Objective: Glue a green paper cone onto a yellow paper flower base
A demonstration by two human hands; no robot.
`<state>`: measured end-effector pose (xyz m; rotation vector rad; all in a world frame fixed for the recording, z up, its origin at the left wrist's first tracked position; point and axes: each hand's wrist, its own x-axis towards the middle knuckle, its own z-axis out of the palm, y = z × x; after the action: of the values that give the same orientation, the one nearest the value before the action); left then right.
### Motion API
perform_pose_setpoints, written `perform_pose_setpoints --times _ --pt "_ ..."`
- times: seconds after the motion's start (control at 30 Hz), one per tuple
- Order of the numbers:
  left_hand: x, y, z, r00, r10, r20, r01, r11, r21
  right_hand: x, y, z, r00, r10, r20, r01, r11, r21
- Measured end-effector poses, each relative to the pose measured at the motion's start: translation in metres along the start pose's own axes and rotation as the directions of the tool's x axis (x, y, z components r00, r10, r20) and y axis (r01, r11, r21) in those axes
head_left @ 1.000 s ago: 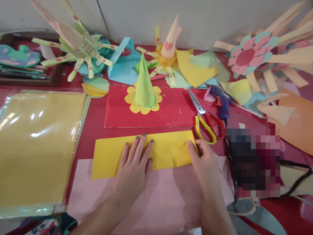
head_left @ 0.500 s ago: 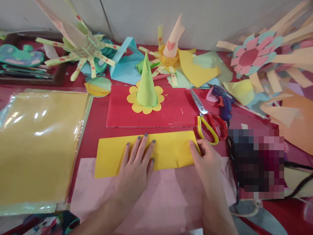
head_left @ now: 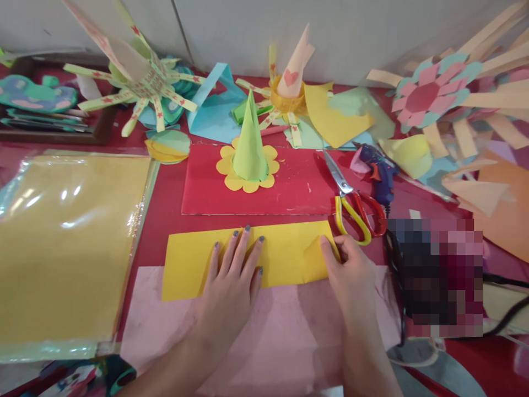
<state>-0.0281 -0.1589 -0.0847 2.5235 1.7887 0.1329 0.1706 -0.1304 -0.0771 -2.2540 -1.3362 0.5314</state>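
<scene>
A folded strip of yellow paper (head_left: 285,253) lies across the near part of the table, its lower edge over a pink sheet (head_left: 281,336). My left hand (head_left: 231,281) rests flat on the strip, fingers spread. At the strip's right end my right hand (head_left: 351,264) pinches the edge, thumb on top and the other fingers curled partly out of sight. Just beyond the right hand lie scissors (head_left: 345,193) with one yellow and one red handle. Behind the strip, a green paper cone (head_left: 249,146) stands on a yellow flower-shaped base (head_left: 247,186) on a red board (head_left: 297,190).
To the left is a plastic-sleeved pack of yellow paper (head_left: 70,248). A blue glue gun (head_left: 382,179) lies right of the scissors. Paper crafts, including a heart-marked cone (head_left: 293,71) and a pink-and-teal flower (head_left: 425,96), line the wall. Black cables (head_left: 394,259) run at the right.
The view has shifted very slightly, so everything sits a little further right. Both hands keep the same places on the yellow paper.
</scene>
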Motion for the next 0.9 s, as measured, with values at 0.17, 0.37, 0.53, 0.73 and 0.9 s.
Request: perform_pose_setpoints --times 0.17,0.37,0.53,0.73,0.9 --pt "-0.0002 -0.0005 -0.0004 1.000 -0.012 0.006 0.012 1.000 -0.015 0.0001 -0.0009 0.0003 1.000 -0.006 -0.012 0.006 1.000 -0.020" --pt "-0.0001 -0.0006 -0.0012 1.000 -0.016 0.002 0.016 1.000 -0.027 -0.0004 -0.0004 0.0007 0.999 -0.030 -0.028 0.029 0.999 -0.026" --pt "-0.0003 -0.0011 -0.0007 1.000 -0.022 0.009 0.022 0.999 -0.044 -0.0001 0.0010 0.0008 0.999 -0.027 -0.023 0.026 0.999 -0.022" --pt "-0.0001 -0.0002 -0.0009 1.000 -0.009 0.014 0.010 0.999 -0.037 -0.0003 0.0011 0.0009 0.999 -0.032 -0.016 0.032 0.999 -0.017" --pt "0.0003 0.0005 -0.0019 1.000 -0.008 0.021 0.008 0.999 -0.031 -0.0006 0.0003 0.0004 1.000 -0.025 -0.015 0.025 1.000 -0.007"
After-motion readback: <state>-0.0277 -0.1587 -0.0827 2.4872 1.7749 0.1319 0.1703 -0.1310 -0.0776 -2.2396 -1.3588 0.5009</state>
